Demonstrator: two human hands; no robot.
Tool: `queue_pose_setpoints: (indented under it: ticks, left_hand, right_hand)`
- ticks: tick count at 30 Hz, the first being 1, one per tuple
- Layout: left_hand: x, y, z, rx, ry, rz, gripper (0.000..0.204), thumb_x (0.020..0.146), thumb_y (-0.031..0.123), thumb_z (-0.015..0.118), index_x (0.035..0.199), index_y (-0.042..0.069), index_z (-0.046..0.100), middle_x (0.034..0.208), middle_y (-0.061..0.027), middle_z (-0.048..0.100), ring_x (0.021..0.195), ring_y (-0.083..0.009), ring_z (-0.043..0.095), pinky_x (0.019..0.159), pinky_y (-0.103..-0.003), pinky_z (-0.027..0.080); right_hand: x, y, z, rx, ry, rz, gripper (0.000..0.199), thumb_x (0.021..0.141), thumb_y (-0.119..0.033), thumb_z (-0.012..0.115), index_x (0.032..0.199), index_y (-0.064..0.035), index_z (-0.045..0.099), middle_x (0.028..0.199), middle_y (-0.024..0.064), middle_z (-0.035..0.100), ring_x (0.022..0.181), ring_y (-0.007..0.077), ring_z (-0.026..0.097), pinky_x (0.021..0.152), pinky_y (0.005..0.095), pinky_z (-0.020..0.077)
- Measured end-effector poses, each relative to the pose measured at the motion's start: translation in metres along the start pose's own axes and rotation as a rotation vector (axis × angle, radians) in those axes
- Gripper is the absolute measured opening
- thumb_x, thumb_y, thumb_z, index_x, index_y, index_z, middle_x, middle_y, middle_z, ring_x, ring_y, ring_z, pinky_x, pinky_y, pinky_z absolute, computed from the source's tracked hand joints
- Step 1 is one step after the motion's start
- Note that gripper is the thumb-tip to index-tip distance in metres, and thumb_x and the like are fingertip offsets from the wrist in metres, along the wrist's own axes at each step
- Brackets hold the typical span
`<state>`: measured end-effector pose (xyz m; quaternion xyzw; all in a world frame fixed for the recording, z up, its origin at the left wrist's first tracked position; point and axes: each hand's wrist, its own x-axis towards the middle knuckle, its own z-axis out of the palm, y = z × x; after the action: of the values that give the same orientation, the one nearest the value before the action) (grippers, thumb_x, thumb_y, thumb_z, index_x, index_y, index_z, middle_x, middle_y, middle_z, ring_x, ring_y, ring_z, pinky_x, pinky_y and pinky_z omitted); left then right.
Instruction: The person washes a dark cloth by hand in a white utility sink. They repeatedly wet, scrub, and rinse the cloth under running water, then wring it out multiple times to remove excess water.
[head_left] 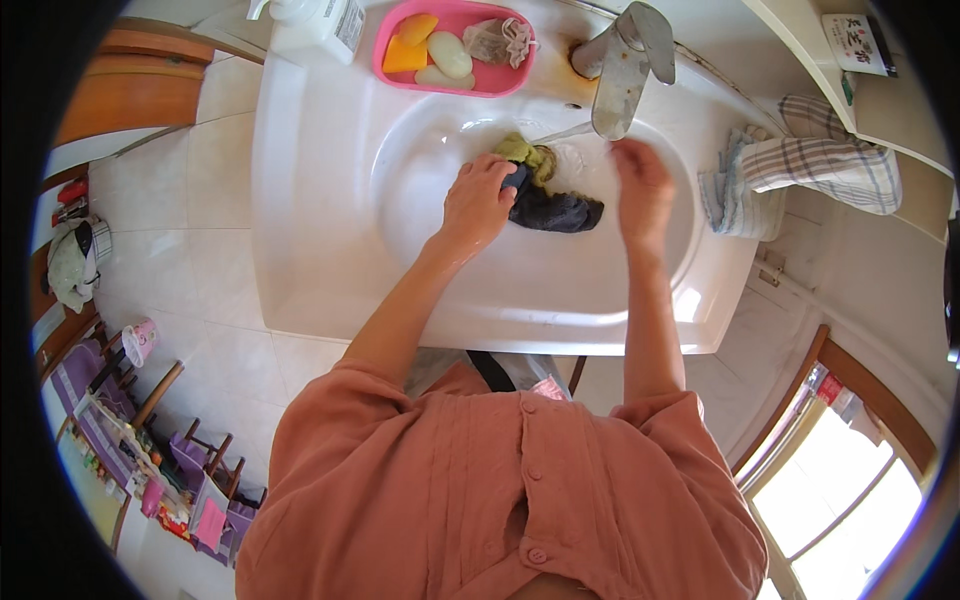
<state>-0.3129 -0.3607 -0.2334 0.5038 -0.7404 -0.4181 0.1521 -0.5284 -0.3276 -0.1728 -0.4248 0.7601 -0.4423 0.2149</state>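
In the white washbasin [480, 290] lies a wet, dark cloth [560, 212], bunched up, with a yellow-green cloth part [535, 155] at its upper end. I cannot make out whether the two are one piece. My left hand [480, 205] is closed around the left side of the dark cloth. Just below the spout of the metal faucet [618, 85] is my right hand [642, 185], its fingers curled inward and blurred. Whether anything is between them does not show. A thin stream of water [562, 133] seems to run toward the cloth.
A pink tray [380, 62] of soap bars and a small mesh pouch [490, 42] stands on the basin's back rim, beside a white pump bottle [312, 30]. Checked towels [820, 170] hang at the right. Tiled floor [215, 270] and a cluttered shelf [150, 440] lie left.
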Motion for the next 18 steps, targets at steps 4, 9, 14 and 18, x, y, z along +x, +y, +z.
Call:
queue_pose_setpoints:
  ticks: [4, 9, 14, 18]
  left_hand:
    - [0.000, 0.000, -0.003, 0.028, -0.046, -0.013, 0.029, 0.089, 0.014, 0.064, 0.118, 0.008, 0.064, 0.125, -0.0061, 0.058, 0.114, -0.0315, 0.055, 0.097, -0.041, 0.048]
    - [-0.005, -0.002, -0.001, -0.013, -0.019, 0.002, 0.029, 0.089, 0.016, 0.064, 0.117, 0.007, 0.064, 0.125, -0.0062, 0.058, 0.113, -0.0316, 0.055, 0.097, -0.041, 0.048]
    - [-0.013, -0.005, -0.011, 0.017, -0.030, -0.050, 0.029, 0.090, 0.017, 0.064, 0.118, 0.007, 0.065, 0.125, -0.0085, 0.059, 0.114, -0.0315, 0.056, 0.096, -0.042, 0.048]
    - [-0.019, -0.008, -0.022, -0.028, -0.069, -0.159, 0.030, 0.091, 0.018, 0.063, 0.119, 0.007, 0.065, 0.122, -0.0108, 0.060, 0.113, -0.0309, 0.057, 0.095, -0.042, 0.048]
  right_hand:
    - [0.029, -0.109, -0.027, -0.161, 0.143, -0.643, 0.042, 0.087, 0.012, 0.056, 0.126, -0.0010, 0.064, 0.121, 0.0119, 0.069, 0.111, 0.0272, 0.066, 0.095, 0.0348, 0.0513]
    - [0.024, -0.101, -0.037, -0.463, -0.058, -0.744, 0.057, 0.079, 0.019, 0.050, 0.130, -0.0036, 0.064, 0.136, 0.0165, 0.060, 0.123, 0.0304, 0.061, 0.103, 0.0367, 0.0499]
    - [0.005, -0.088, -0.032, -0.101, 0.052, -0.489, 0.045, 0.084, 0.015, 0.051, 0.125, 0.0002, 0.064, 0.128, 0.0139, 0.066, 0.115, 0.0269, 0.065, 0.096, 0.0351, 0.0527]
    - [-0.015, -0.023, -0.026, 0.086, -0.002, -0.143, 0.035, 0.089, 0.008, 0.055, 0.122, 0.0015, 0.065, 0.117, 0.0103, 0.068, 0.102, 0.0187, 0.067, 0.087, 0.0292, 0.0520]
